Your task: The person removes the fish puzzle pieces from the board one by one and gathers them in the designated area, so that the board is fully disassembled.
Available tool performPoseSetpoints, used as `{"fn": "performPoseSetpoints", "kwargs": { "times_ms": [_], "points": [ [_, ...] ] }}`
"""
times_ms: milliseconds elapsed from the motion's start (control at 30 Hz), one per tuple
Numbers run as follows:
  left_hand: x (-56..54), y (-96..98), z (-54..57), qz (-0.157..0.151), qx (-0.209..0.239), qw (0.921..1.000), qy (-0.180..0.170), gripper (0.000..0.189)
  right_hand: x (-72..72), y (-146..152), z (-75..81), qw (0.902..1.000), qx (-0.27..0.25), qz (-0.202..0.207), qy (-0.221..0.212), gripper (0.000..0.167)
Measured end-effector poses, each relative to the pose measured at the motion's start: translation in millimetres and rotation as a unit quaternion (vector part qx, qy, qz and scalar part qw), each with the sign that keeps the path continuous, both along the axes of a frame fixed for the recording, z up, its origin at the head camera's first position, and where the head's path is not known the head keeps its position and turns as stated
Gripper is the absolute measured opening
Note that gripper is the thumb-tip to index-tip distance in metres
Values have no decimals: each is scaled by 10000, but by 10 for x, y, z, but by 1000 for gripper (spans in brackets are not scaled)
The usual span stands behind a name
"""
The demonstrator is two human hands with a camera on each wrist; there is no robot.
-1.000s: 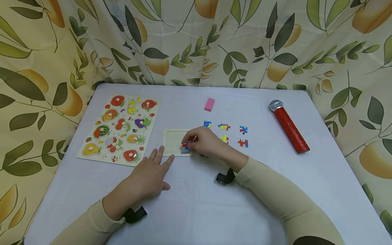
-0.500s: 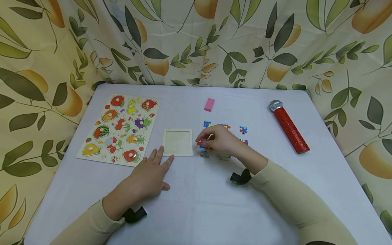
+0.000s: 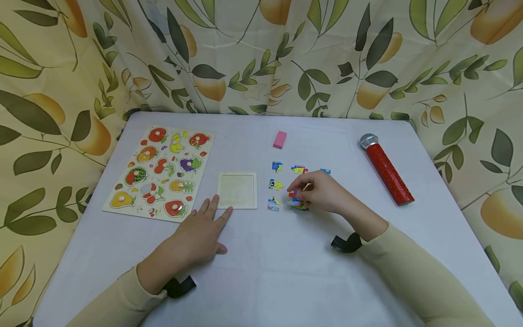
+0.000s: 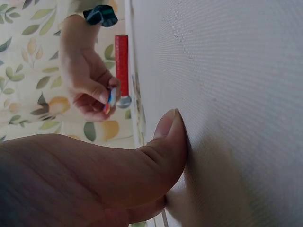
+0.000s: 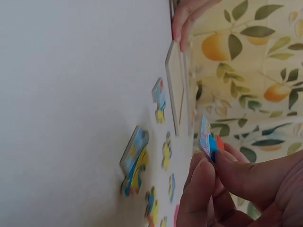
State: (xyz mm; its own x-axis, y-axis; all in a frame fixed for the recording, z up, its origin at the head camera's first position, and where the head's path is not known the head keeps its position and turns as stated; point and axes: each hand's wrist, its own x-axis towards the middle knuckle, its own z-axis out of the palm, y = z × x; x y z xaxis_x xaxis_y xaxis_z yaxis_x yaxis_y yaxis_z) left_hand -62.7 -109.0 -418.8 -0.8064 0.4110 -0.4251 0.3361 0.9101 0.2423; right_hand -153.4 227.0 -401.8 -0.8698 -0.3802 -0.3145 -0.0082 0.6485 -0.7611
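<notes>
My right hand (image 3: 323, 193) pinches a small jigsaw puzzle piece (image 5: 207, 137) between thumb and fingers. It is lifted above several loose puzzle pieces (image 3: 273, 204), and partly covers some of them in the head view. The held piece shows blue, red and pale printing. To the left lies a cream puzzle frame (image 3: 237, 190) with a bare recess. My left hand (image 3: 200, 234) rests on the white table with fingers spread, fingertips at the frame's near left corner. In the left wrist view its thumb (image 4: 165, 142) lies against the cloth.
A fruit puzzle board (image 3: 139, 210) lies left of the frame. Behind the loose pieces is a pink eraser-like block (image 3: 279, 140). A red glittery microphone (image 3: 388, 170) lies at the right. A patterned curtain (image 3: 253, 59) hangs behind the table.
My right hand has carried the puzzle piece from over the frame rightward, to above the loose pieces. The left hand has stayed put.
</notes>
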Motion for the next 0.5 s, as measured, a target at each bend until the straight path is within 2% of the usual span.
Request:
{"fn": "performPoseSetpoints", "kwargs": {
  "times_ms": [300,500],
  "points": [
    [-4,1,-12,6,-8,10000,-24,98,104,302,-2,9990,308,-286,120,21],
    [-7,2,-14,-35,-49,10000,24,98,163,444,-16,9981,461,-412,19,22]
  ]
}}
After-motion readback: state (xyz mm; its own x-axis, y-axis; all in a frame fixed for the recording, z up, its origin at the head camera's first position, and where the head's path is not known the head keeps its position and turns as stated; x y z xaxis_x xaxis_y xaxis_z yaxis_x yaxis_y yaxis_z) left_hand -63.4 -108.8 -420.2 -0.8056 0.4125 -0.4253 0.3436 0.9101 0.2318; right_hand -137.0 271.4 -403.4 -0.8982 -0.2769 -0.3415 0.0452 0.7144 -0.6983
